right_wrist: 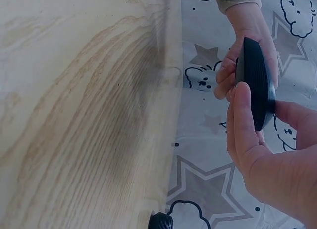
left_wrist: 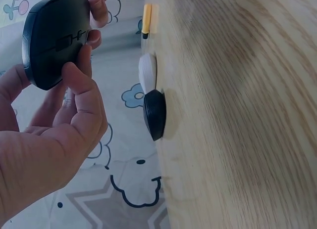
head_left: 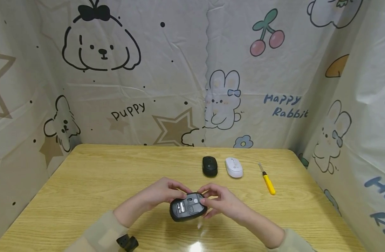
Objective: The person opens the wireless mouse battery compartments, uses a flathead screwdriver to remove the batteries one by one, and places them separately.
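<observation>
Held mouse: here it is, dark, underside turned up to the wearer, lifted off the table, left of the white mouse and nearer the wearer.
Heft: light by the look of it, surely an easy load for fingertips.
Shell: hard plastic, I'd judge, stiff with no squash; that smooth top could well slip, and a drop might crack it.
Best hold: the side rim, which seems finely ridged, and the ends, sparing the sensor window.
Left hand: thumb and fingers pinching the rim, far side, the one towards the white mouse's row.
Right hand: pinching too, on the end closest to the white mouse, thumb over the underside's edge.
Forearms: both slant inward, wrists well short of the white mouse, hands almost meeting.
</observation>
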Available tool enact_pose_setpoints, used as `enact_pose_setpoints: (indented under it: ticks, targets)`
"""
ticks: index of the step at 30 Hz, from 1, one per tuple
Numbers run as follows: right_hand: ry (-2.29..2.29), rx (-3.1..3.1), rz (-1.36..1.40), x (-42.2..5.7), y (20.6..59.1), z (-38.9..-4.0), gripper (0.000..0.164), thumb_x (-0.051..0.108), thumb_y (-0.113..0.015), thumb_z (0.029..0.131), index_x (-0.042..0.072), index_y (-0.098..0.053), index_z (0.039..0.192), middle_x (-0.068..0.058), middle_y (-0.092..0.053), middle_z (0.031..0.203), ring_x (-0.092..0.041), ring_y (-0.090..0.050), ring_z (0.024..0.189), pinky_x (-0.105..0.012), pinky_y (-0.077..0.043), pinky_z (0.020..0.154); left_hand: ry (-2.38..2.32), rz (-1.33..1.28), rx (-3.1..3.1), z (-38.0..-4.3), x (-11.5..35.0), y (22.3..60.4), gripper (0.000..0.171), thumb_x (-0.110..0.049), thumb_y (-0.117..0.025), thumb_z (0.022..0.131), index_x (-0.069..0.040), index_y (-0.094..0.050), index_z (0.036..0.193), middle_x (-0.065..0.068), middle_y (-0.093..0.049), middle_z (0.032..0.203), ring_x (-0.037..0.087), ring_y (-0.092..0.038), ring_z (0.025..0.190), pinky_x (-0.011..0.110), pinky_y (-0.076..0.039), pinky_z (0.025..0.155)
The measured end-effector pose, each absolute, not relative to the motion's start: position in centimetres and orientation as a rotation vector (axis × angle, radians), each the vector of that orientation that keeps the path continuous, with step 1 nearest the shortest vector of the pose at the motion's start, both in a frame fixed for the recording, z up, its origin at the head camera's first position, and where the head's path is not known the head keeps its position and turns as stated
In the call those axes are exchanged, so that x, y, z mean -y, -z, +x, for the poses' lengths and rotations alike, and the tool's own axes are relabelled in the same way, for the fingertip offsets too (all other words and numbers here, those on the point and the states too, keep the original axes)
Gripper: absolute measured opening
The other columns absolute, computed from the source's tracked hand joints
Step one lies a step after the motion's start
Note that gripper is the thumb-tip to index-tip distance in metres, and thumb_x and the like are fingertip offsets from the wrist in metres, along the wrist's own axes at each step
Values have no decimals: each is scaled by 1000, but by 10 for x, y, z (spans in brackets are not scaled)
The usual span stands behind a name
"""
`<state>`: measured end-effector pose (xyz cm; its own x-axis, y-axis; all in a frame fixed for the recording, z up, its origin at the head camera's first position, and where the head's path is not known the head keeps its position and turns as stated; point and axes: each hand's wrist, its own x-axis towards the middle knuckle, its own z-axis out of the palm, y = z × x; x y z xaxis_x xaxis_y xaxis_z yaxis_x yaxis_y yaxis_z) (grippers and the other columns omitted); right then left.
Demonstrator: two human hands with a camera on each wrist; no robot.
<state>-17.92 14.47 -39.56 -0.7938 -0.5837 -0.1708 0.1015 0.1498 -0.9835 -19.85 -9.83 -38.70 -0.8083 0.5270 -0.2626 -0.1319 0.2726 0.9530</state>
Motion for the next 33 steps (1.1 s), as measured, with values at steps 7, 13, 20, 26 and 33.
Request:
enact_pose_setpoints:
  ticks: [7, 13, 20, 26, 33]
  targets:
    - [1697, -1903, -464, -144, 398, -178, 36, 14, -59, 92, -4, -49, 122, -15, -57, 102, -23, -65, 86, -40, -58, 71, -1562, 409, -2012, -198, 94, 387, 27, -17, -65, 86, -1, -68, 108, 6, -67, 99, 12, -61, 82, 29, -54, 73]
    - [1704, -1931, -448, -145, 397, -177, 37, 14, -60, 92, -5, -50, 121, -16, -56, 104, -23, -66, 86, -41, -58, 71, -1556, 431, -2026, -196, 94, 387, 30, -21, -64, 88, -2, -67, 112, 6, -68, 96, 12, -62, 78, 29, -54, 67]
    - [1730, -1976, -425, -150, 395, -177, 38, 14, -61, 91, -6, -48, 121, -17, -54, 106, -23, -65, 85, -44, -57, 73, -1565, 437, -2096, -187, 95, 391, 50, -31, -69, 86, -6, -54, 128, 8, -67, 100, 15, -61, 77, 34, -53, 62]
    - [1754, -2022, -404, -154, 395, -179, 40, 16, -62, 91, -7, -48, 121, -18, -54, 106, -23, -65, 86, -42, -58, 72, -1616, 550, -2262, -174, 91, 400, 63, -26, -80, 74, -13, -51, 129, 6, -65, 99, 16, -60, 80, 27, -52, 65]
    - [1792, -2013, -381, -154, 394, -180, 42, 15, -61, 91, -8, -46, 122, -18, -56, 105, -23, -64, 87, -44, -57, 74, -1664, 606, -2449, -165, 83, 409, 69, -26, -85, 68, -19, -50, 127, 3, -65, 100, 14, -57, 76, 26, -52, 63]
